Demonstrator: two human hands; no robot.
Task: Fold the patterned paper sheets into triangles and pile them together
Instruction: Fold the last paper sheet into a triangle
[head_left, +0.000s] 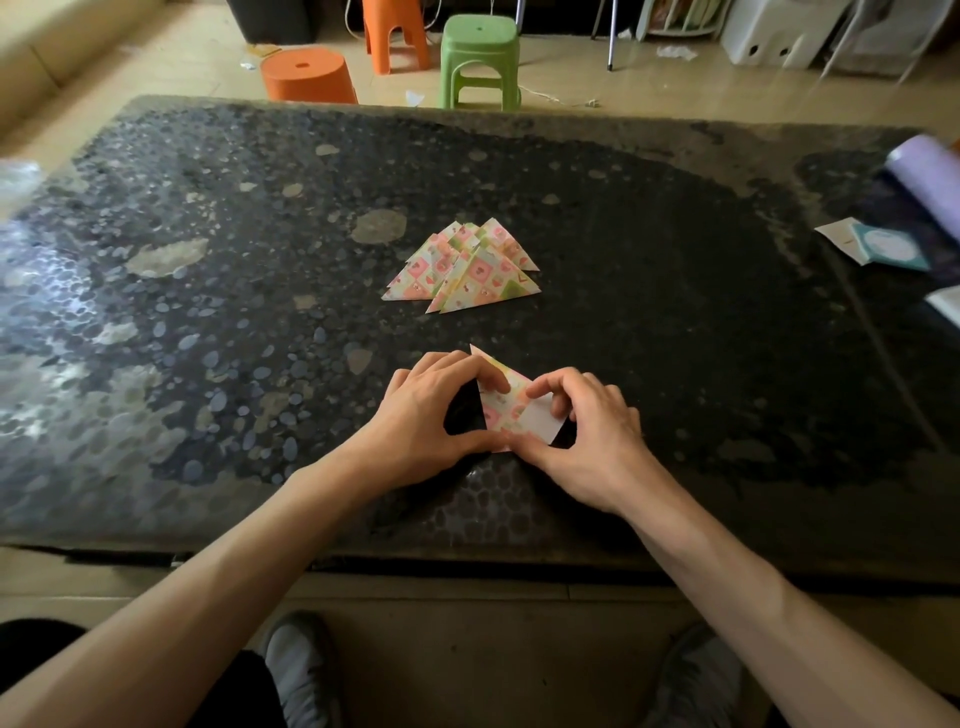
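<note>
1. Left hand (436, 410): fingers curled. The forefinger tip and thumb pin down the patterned sheet (501, 410).
2. Sheet: on the near side of the triangle pile (467, 270), apart from it. Pink-green checks, with the white underside showing on the right flap. Its sharp tip points towards the pile, and its long axis runs near-to-far.
3. Right hand (587, 436): curled forefinger and thumb pinch the white flap.

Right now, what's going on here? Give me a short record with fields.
Surface: dark speckled table
In work: patterned paper sheet, partly folded, white back showing
Left hand: holds the sheet's left side
Right hand: pinches the white flap
Done: pile of folded triangles, beyond the hands
Behind: green stool
</note>
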